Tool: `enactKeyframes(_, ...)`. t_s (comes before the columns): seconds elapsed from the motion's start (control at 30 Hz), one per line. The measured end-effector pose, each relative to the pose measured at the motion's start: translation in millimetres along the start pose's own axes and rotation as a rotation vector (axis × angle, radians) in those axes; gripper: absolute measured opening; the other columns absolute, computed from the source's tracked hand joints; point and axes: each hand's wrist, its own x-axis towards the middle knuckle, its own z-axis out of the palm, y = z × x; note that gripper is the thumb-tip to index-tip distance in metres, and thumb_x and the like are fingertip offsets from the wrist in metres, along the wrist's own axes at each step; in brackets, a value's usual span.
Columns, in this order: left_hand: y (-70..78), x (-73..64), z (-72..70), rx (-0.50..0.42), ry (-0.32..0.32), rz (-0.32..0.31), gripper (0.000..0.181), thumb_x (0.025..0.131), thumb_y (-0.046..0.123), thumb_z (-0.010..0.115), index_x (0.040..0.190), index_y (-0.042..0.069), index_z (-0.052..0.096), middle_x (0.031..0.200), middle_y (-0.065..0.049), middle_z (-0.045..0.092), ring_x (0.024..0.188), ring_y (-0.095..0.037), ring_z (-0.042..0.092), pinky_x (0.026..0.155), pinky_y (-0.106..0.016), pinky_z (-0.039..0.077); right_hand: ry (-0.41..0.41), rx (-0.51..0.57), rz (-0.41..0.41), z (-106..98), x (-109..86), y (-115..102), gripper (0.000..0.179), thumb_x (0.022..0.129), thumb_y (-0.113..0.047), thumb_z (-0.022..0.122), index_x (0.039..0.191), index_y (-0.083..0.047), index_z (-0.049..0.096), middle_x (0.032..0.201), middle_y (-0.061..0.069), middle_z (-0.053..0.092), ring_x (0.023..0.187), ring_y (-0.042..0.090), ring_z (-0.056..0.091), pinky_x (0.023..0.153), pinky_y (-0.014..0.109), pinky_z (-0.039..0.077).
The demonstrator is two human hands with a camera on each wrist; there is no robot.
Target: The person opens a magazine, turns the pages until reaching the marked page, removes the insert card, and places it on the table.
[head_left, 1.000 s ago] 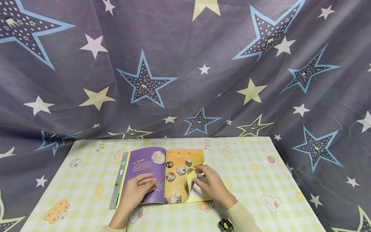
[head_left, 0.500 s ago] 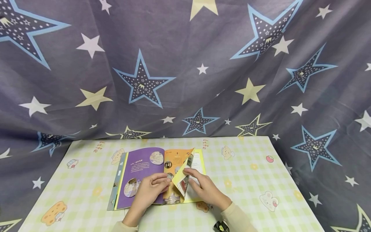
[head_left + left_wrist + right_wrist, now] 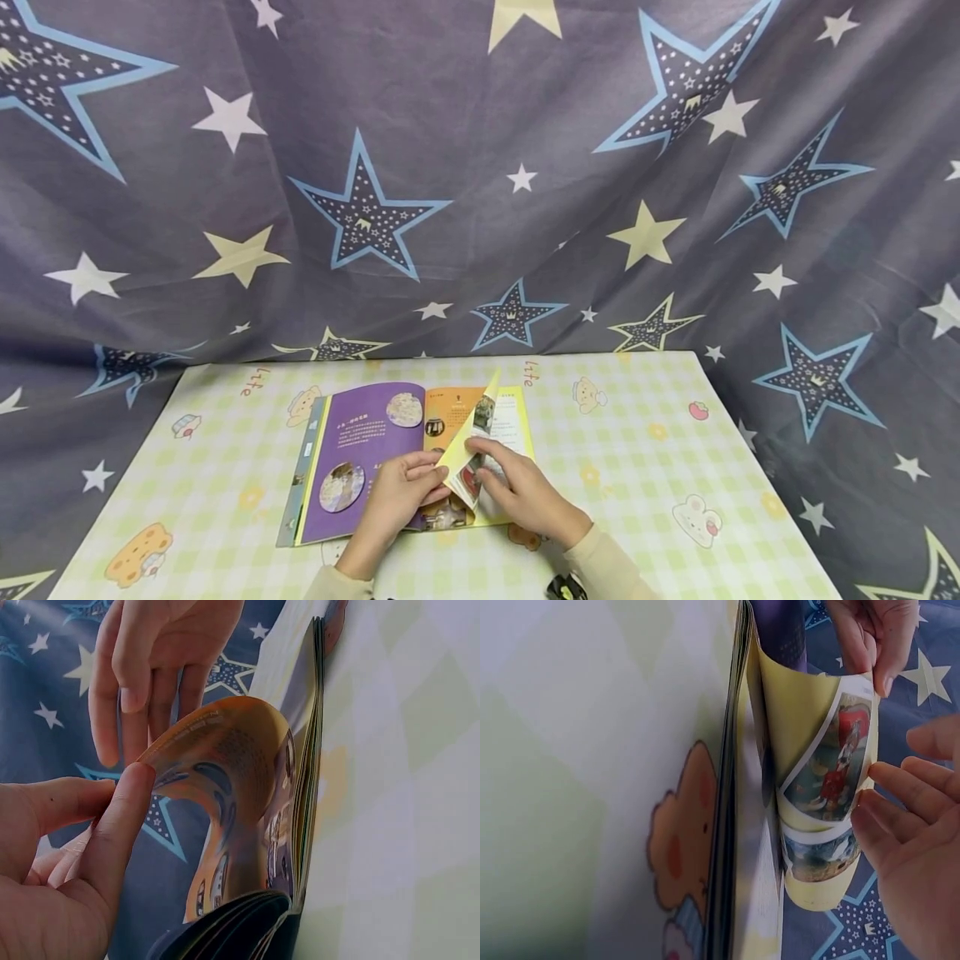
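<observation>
Purple-page text illegibly small

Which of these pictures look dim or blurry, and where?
Head view: bright and fairly even, the open book clear but its small print hard to read; left wrist view: dimmer, the lower pages nearly black, the tablecloth checks soft; right wrist view: also dim, the tablecloth blurred, the curled page with its printed pictures crisper.

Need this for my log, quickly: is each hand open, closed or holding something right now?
Left hand: holding the raised page by its corner.
Right hand: open, at the raised page's edge, not gripping it.
</observation>
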Motion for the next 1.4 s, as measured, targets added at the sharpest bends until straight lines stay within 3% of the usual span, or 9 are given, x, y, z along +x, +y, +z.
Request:
enactKeyframes(0.17,1.8,-3.6,-11.0,-0.002,0.045,-0.025,0.037,0.094,0.0,0.068,0.125,-0.018,0.057,0.103,-0.026,0.07,0.082,-0.029,0.074,0.074,-0.034,0.063,0.02,-0.035,0.023,-6,-3.4,4,0.049,0.105,-0.017,0.055,0.152,-0.014,0.04,0.15,0.005,0.047,0.137,0.021,0.044,0.11,0.046,0.044)
enactKeyframes(0.33,7.2,-13.1,-32.8,0.021,0.146,-0.035,0.032,0.092,-0.001,0.069,0.121,-0.014,0.063,0.099,-0.023,0.072,0.08,-0.031,0.074,0.073,-0.033,0.063,0.013,-0.088,0.126,-15,-9.8,10,0.056,0.101,-0.021,0.064,0.152,-0.019,0.04,0.151,0.005,0.046,0.139,0.022,0.042,0.111,0.046,0.042)
enactKeyframes(0.6,12.8,-29.6,-80.7,0.046,0.281,-0.086,0.04,0.094,0.002,0.069,0.129,-0.013,0.057,0.106,-0.022,0.071,0.085,-0.027,0.074,0.078,-0.032,0.061,-0.147,-0.192,0.189,-24,-21.4,22,0.07,0.09,-0.025,0.077,0.148,-0.002,0.044,0.155,0.023,0.035,0.144,0.041,0.028,0.118,0.057,0.027)
enactKeyframes(0.87,10.7,-46.8,-121.5,0.148,0.368,-0.153,0.049,0.096,0.012,0.07,0.136,-0.01,0.052,0.108,-0.017,0.072,0.084,-0.025,0.074,0.079,-0.03,0.061,-0.281,-0.273,0.199,-23,-28.0,28,0.086,0.081,-0.036,0.085,0.149,-0.006,0.043,0.158,0.026,0.027,0.145,0.049,0.02,0.115,0.066,0.026)
enactKeyframes(1.0,5.6,-52.4,-133.4,0.194,0.398,-0.162,0.049,0.096,0.013,0.07,0.135,-0.011,0.054,0.107,-0.017,0.072,0.083,-0.023,0.074,0.078,-0.029,0.061,-0.286,-0.304,0.183,-23,-29.4,28,0.084,0.081,-0.037,0.085,0.149,-0.007,0.044,0.157,0.025,0.029,0.144,0.049,0.022,0.114,0.066,0.027)
enactKeyframes(1.17,-0.5,-55.3,-142.0,0.188,0.426,-0.183,0.046,0.095,0.008,0.069,0.134,-0.012,0.054,0.102,-0.013,0.073,0.083,-0.018,0.074,0.078,-0.028,0.061,-0.283,-0.3,0.165,-26,-30.5,28,0.075,0.083,-0.036,0.083,0.144,-0.007,0.05,0.155,0.023,0.033,0.143,0.048,0.025,0.114,0.065,0.029)
enactKeyframes(1.4,-4.8,-59.0,-146.3,0.196,0.399,-0.213,0.05,0.095,0.009,0.07,0.135,-0.014,0.052,0.099,-0.012,0.074,0.083,-0.013,0.072,0.075,-0.028,0.062,-0.3,-0.213,0.142,-35,-31.6,29,0.055,0.094,-0.039,0.07,0.138,-0.008,0.057,0.15,0.018,0.045,0.141,0.042,0.034,0.113,0.064,0.032)
